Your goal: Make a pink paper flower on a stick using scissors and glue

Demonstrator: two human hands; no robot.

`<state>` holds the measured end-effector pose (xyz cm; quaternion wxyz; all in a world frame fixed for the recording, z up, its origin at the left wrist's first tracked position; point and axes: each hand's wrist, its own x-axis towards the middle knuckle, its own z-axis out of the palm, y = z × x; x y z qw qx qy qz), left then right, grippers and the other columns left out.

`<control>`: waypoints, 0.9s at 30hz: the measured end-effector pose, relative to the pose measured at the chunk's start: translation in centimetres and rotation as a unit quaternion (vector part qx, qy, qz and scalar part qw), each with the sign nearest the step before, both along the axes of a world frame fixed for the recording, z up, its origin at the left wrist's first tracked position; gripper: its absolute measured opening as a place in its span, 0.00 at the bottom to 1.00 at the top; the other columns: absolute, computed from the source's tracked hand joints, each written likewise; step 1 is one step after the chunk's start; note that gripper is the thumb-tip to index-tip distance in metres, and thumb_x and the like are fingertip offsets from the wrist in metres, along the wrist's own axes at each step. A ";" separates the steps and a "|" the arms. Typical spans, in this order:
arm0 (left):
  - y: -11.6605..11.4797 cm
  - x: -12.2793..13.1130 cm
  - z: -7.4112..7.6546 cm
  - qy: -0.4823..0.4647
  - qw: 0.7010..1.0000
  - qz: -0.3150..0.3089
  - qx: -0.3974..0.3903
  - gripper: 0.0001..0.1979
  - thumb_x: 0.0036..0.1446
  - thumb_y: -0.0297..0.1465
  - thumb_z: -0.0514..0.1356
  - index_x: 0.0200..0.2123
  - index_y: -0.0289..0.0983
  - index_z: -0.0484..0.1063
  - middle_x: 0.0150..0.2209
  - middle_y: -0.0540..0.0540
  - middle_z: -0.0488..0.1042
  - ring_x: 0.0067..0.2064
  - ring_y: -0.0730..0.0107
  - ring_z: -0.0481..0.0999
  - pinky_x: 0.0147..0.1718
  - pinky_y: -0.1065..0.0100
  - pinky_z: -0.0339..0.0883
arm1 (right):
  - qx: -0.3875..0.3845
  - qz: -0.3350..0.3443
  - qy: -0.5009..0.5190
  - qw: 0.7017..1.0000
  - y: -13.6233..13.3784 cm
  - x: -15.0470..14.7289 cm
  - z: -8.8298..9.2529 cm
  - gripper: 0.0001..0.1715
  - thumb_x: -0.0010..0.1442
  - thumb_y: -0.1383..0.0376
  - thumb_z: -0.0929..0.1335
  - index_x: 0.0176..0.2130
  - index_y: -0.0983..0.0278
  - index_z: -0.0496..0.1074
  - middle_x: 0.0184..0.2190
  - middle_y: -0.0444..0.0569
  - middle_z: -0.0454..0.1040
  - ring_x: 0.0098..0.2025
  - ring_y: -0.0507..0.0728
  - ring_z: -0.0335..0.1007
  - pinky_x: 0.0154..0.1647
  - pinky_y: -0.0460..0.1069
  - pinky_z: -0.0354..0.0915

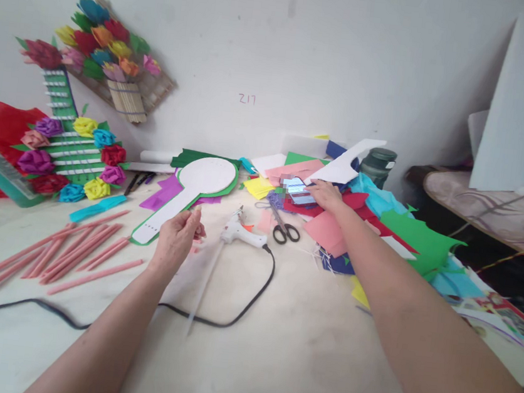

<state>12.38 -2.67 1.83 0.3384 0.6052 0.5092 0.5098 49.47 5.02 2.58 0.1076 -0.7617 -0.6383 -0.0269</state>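
Observation:
My left hand [179,237] is closed in a pinch above the table, beside the handle of a white and green paddle-shaped cutout [207,178]; what its fingers hold, if anything, is too small to name. My right hand [326,194] reaches over the heap of coloured sheets, fingers spread at the right edge of a phone [295,189] with a lit screen. A white glue gun [241,232] with a black cord lies between my hands, a clear glue stick at its rear. Black-handled scissors [285,232] lie just right of it.
Several pink rolled paper sticks [80,251] lie at the left. Behind them stand a green guitar shape with paper flowers [77,156] and a teal bottle [4,173]. Coloured sheets [418,239] and a dark jar [377,167] are at the right.

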 end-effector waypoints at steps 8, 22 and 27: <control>-0.5 0.3 0.5 0.001 1.000 0.010 -0.015 0.18 0.46 0.45 0.60 0.22 0.36 0.64 0.21 0.49 0.69 0.22 0.74 0.69 0.20 0.73 0.64 | 0.054 0.007 0.032 0.998 0.8 1.0 -0.8 0.23 0.60 0.63 0.57 0.50 0.56 0.71 0.61 0.46 0.58 0.57 0.62 0.57 0.55 0.57 0.54; -1.0 0.4 0.7 0.058 0.998 -0.019 -0.025 0.20 0.47 0.47 0.57 0.21 0.34 0.70 0.21 0.46 0.72 0.23 0.71 0.69 0.18 0.74 0.59 | 0.200 -0.095 0.147 0.964 -1.0 -2.3 1.1 0.21 0.55 0.63 0.60 0.43 0.62 0.76 0.43 0.51 0.76 0.46 0.59 0.70 0.45 0.50 0.63; -1.1 0.7 0.9 0.059 0.998 0.006 -0.001 0.21 0.50 0.45 0.56 0.15 0.36 0.64 0.13 0.51 0.61 0.16 0.76 0.59 0.15 0.74 0.51 | 0.214 -0.013 0.224 0.951 -1.9 -6.5 1.3 0.22 0.55 0.65 0.59 0.45 0.62 0.75 0.43 0.50 0.76 0.45 0.59 0.70 0.44 0.51 0.64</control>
